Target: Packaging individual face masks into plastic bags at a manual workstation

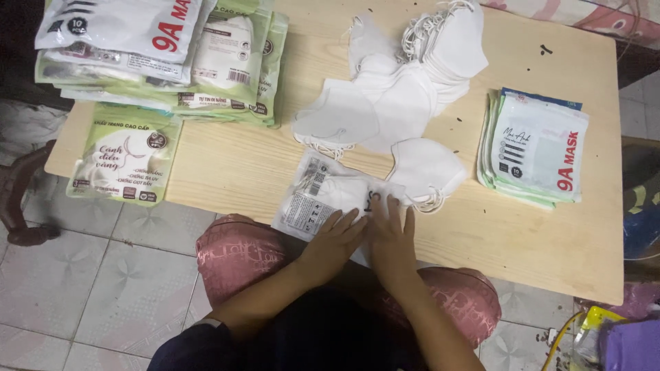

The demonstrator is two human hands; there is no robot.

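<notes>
- Our left hand (335,242) and right hand (392,237) lie side by side, fingers flat and spread, pressing a clear packet (323,196) at the near edge of the wooden table (234,165); neither grips it.
- It looks filled with white masks, though we can't be sure.
- Done so far, we judge: a filled stack (165,55) far left, one green-and-white pack (126,154) beside it.
- Left to do: loose white masks (399,89) heaped in the middle, flat white-and-green pouches (536,148) stacked right.
</notes>
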